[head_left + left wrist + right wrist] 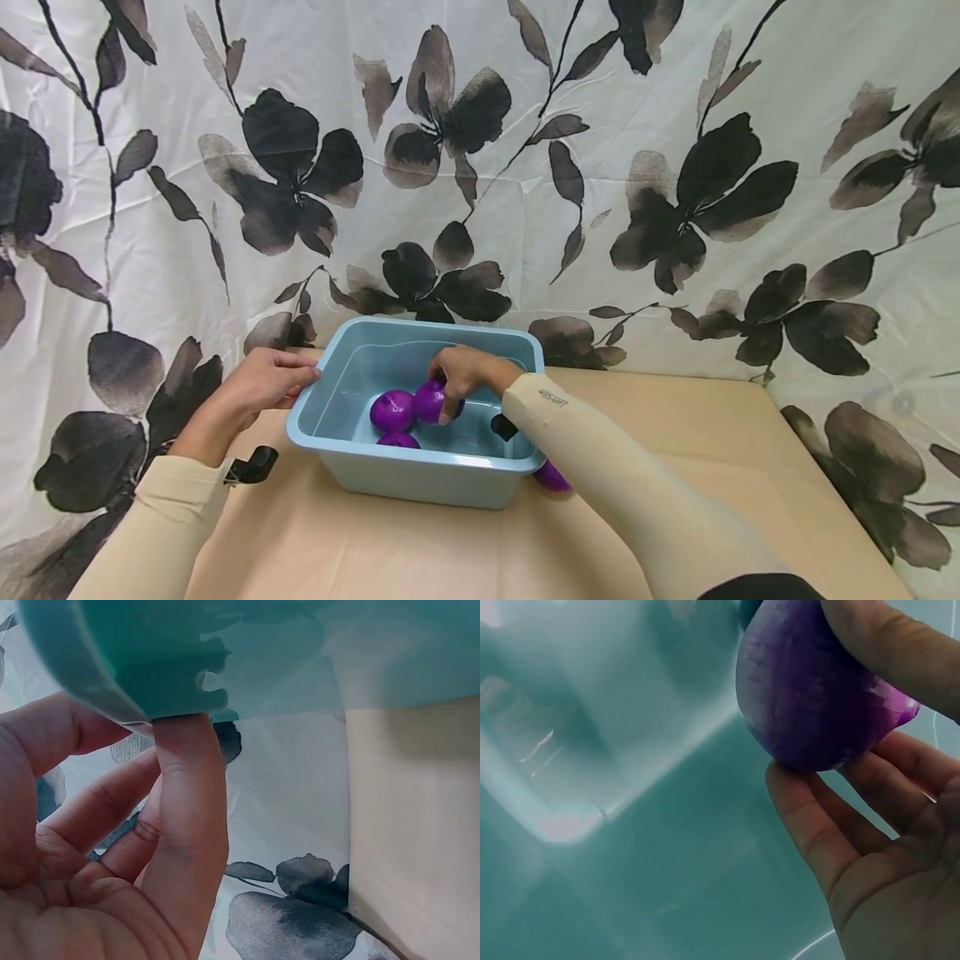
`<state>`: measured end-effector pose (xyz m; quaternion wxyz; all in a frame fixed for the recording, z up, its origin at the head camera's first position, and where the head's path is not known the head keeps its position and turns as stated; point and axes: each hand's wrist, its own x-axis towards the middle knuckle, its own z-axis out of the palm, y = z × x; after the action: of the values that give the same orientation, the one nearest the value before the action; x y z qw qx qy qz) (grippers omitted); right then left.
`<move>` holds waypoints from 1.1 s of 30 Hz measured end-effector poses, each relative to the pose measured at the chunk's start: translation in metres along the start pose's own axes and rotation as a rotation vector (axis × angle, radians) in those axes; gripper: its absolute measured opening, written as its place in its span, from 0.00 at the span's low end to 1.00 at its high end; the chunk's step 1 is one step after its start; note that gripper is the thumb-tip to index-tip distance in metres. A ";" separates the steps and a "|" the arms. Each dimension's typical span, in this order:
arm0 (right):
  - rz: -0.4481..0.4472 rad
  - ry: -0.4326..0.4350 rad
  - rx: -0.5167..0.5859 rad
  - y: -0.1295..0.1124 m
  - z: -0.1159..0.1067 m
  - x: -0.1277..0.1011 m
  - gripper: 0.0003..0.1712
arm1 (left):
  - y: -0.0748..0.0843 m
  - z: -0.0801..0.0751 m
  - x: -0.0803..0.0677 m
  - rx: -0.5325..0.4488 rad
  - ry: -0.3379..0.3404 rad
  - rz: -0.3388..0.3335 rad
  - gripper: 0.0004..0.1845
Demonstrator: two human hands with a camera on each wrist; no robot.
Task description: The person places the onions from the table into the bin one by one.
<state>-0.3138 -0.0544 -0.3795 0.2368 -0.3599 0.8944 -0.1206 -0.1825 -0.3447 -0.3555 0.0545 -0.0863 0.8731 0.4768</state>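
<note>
Floral-printed white cloth point(525, 208) hangs behind the work area, its flowers black and grey-brown. In front of it lies a tan work surface point(637, 400). On that surface sits a light blue rectangular tub point(420, 479), opening upward, long axis running left to right across my view; its walls are smooth and glossy, its corners rounded.

Left hand point(266, 387): my thumb and fingers pinch the tub's rim at its left end. Right hand point(463, 375): my thumb and fingers are clamped on a purple bulb point(429, 403).

Held bulb, location: inside the tub. Orientation: the right wrist view shows the long axis running obliquely, broad rounded end away from my palm, tapered tip directed between thumb and fingers. Appearance: deep purple, shiny, finely streaked, paling to pink near the tip. I cannot tell whether it touches the tub floor.

Second bulb point(392, 411): rounded, glossy purple, just left of the held one. Third bulb point(398, 440): near the front wall, which partly hides it. Fourth bulb point(553, 477): outside the tub, near its right front corner, partly covered by my right forearm.
</note>
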 end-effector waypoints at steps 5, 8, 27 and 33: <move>0.015 -0.006 0.002 0.000 0.000 0.000 0.44 | 0.000 0.000 -0.001 0.006 -0.003 0.003 0.23; 0.012 0.008 0.014 0.001 -0.002 -0.002 0.44 | 0.001 0.001 -0.001 0.009 -0.005 0.000 0.24; -0.166 0.279 0.568 0.034 -0.046 -0.115 0.33 | 0.002 0.002 -0.004 0.029 0.011 -0.023 0.26; -0.165 0.363 0.639 0.072 -0.032 -0.154 0.33 | 0.002 0.003 -0.006 0.045 0.026 -0.051 0.27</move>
<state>-0.2758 0.1063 -0.3287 0.1643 -0.3116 0.8069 -0.4742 -0.1768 -0.3409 -0.3542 0.0573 -0.1135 0.8816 0.4545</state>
